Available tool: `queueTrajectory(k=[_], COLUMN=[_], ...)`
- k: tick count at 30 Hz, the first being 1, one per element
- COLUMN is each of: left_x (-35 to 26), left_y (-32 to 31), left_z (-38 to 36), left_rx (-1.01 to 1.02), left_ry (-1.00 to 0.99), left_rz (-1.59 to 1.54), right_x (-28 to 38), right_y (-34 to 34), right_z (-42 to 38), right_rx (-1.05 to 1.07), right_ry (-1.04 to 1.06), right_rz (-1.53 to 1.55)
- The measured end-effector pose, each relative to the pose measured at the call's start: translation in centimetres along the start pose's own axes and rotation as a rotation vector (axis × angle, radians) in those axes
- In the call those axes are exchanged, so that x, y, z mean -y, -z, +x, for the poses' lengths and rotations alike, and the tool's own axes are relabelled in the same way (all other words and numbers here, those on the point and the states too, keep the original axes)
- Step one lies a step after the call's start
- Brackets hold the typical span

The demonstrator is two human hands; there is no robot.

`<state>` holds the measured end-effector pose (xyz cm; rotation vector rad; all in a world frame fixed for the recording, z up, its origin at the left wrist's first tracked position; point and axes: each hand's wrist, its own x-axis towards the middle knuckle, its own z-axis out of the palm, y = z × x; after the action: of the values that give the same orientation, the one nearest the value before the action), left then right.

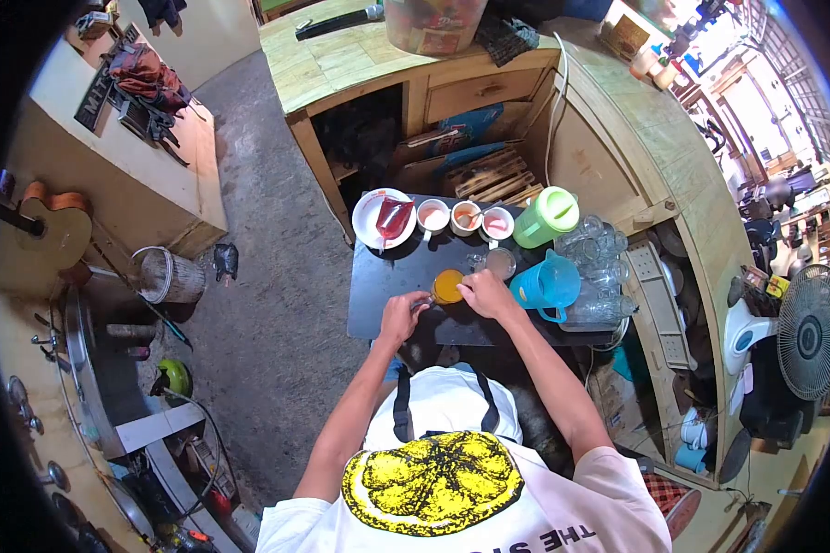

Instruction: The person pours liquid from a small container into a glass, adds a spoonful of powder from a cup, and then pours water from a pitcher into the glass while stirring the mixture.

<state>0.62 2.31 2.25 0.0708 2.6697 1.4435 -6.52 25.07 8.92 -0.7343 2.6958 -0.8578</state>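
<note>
A glass of orange drink (448,287) stands on the dark table (369,286). My left hand (404,316) is at its left side, fingers closed on what looks like its handle. My right hand (487,295) touches the glass from the right, with fingers pressed together at the rim; anything they pinch is too small to tell. Just behind is a glass with a pale brownish drink (501,264). Beyond stand a white cup (432,217), a cup with a spoon (466,217), another cup (497,224) and a white plate (369,221) with a red packet (395,218).
Right of my right hand stands a blue pitcher (546,280), with a green pitcher (548,217) behind it. Several clear glasses (595,263) crowd the table's right end. A wooden counter (341,69) rises beyond, and a fan (810,334) is at far right.
</note>
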Motion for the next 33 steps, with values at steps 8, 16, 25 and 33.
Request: queueTrajectory(k=[8,16,25,33], left_x=[0.47,0.85,0.31,0.54], left_y=[-0.21,-0.37,0.02,-0.07], left_z=[-0.02,0.08,0.11,0.22], left_rx=[0.009,0.043,0.045,0.036], left_ry=[0.001,0.029,0.009,0.029], left_rz=[0.011,0.003,0.029,0.013], right_x=[-0.04,0.33,-0.12,-0.33], right_y=[-0.18,-0.16,-0.35,-0.05], right_z=[0.31,0.28,0.37,0.41], right_rx=[-0.043,-0.052,-0.005,0.0], right_ry=[-0.066,-0.074,-0.071,-0.077], right_rz=[-0.026,0.049,0.065,0.022])
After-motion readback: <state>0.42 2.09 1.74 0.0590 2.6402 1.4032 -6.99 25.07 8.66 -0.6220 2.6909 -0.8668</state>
